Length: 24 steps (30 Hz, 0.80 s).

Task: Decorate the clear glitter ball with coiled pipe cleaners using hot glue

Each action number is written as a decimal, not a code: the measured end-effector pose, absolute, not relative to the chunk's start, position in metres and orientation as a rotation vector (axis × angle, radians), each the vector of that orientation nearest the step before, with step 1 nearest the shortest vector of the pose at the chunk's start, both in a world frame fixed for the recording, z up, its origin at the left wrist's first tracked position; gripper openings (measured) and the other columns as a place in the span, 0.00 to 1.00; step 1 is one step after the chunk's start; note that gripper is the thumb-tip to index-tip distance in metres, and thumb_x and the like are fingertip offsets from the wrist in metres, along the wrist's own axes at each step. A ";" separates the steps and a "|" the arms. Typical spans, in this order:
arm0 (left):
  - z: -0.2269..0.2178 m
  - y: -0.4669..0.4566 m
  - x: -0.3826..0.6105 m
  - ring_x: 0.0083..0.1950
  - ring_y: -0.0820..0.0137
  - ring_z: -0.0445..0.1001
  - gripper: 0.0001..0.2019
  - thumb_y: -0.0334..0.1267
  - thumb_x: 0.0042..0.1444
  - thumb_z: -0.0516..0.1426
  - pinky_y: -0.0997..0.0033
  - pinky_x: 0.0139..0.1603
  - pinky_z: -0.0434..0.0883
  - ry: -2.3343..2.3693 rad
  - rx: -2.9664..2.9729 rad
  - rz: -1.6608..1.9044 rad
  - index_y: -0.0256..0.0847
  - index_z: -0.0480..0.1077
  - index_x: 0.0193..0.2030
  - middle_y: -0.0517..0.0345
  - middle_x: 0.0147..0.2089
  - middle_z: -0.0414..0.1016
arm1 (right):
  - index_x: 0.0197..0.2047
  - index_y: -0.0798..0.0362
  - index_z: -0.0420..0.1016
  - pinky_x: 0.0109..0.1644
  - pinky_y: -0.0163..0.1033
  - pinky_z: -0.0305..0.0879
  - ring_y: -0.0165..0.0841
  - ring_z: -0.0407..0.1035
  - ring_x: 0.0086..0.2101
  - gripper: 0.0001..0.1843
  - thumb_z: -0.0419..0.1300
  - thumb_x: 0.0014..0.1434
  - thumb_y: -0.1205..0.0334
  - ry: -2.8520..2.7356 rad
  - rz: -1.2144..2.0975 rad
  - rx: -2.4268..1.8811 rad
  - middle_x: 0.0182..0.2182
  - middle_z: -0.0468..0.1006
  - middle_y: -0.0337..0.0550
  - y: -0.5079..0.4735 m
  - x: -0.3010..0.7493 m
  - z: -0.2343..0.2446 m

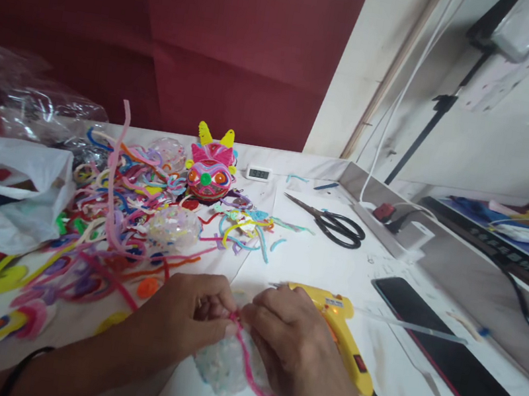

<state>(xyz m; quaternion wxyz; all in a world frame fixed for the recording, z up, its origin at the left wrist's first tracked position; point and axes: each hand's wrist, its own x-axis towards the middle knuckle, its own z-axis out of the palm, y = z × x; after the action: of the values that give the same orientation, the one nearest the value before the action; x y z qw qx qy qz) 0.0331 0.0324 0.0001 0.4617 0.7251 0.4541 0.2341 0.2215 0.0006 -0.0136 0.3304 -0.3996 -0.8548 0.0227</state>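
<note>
My left hand (206,309) and my right hand (289,339) meet close together low in the middle. Both have their fingers pinched on a bright pink pipe cleaner (248,366), whose loose end curls down toward me. Beneath it lies a clear, speckled, rounded piece (221,372), partly hidden by my hands. Just beyond and to the right of my right hand rests a yellow glue gun (346,348), a translucent glue stick (419,327) poking out of its back. My fingers cover the exact spot where the pipe cleaner is gripped.
Tangled pipe cleaners (128,203) and another speckled ball (174,227) spread at left, by a white plastic bag (4,190). A colourful horned animal head (208,179) stands behind. Black-handled scissors (340,228), a small digital clock (258,173), a phone (446,350) and a power strip (384,230) lie rightward.
</note>
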 end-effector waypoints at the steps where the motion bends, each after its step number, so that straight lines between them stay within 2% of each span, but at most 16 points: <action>1: -0.001 0.032 0.034 0.25 0.75 0.59 0.03 0.35 0.48 0.57 0.75 0.25 0.55 1.125 1.777 0.583 0.40 0.69 0.26 0.69 0.21 0.59 | 0.33 0.53 0.74 0.36 0.39 0.54 0.33 0.63 0.31 0.12 0.52 0.67 0.68 -2.239 0.057 -1.046 0.28 0.72 0.40 0.001 0.221 -0.013; 4: -0.003 0.030 0.035 0.25 0.75 0.59 0.02 0.35 0.47 0.57 0.75 0.26 0.56 1.159 1.770 0.605 0.40 0.70 0.28 0.69 0.21 0.59 | 0.33 0.53 0.74 0.36 0.39 0.53 0.33 0.64 0.31 0.11 0.54 0.67 0.69 -2.256 0.069 -1.068 0.28 0.72 0.39 0.000 0.221 -0.011; 9: -0.007 0.029 0.035 0.26 0.74 0.61 0.10 0.34 0.47 0.56 0.75 0.27 0.57 1.195 1.787 0.619 0.40 0.74 0.37 0.69 0.23 0.61 | 0.32 0.53 0.74 0.36 0.38 0.55 0.33 0.66 0.32 0.10 0.57 0.64 0.70 -2.239 0.143 -1.108 0.29 0.74 0.39 0.001 0.221 -0.008; 18: -0.007 0.028 0.036 0.26 0.74 0.59 0.05 0.35 0.48 0.56 0.75 0.26 0.55 1.221 1.764 0.623 0.40 0.73 0.31 0.68 0.22 0.58 | 0.32 0.52 0.76 0.35 0.37 0.57 0.32 0.67 0.31 0.12 0.54 0.66 0.69 -2.192 0.196 -1.105 0.28 0.73 0.40 0.000 0.220 -0.009; 24: -0.003 0.026 0.037 0.26 0.73 0.60 0.05 0.37 0.48 0.56 0.74 0.26 0.57 1.200 1.805 0.648 0.40 0.73 0.29 0.67 0.22 0.59 | 0.30 0.52 0.72 0.37 0.39 0.60 0.34 0.68 0.32 0.14 0.52 0.68 0.65 -2.146 0.199 -1.101 0.29 0.74 0.41 -0.002 0.221 -0.012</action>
<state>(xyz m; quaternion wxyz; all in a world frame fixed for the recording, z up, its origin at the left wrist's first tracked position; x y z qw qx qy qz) 0.0369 0.0265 -0.0034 0.4258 0.7220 0.4800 0.2591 0.2211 -0.0018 -0.0117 0.3530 -0.4255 -0.8297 0.0770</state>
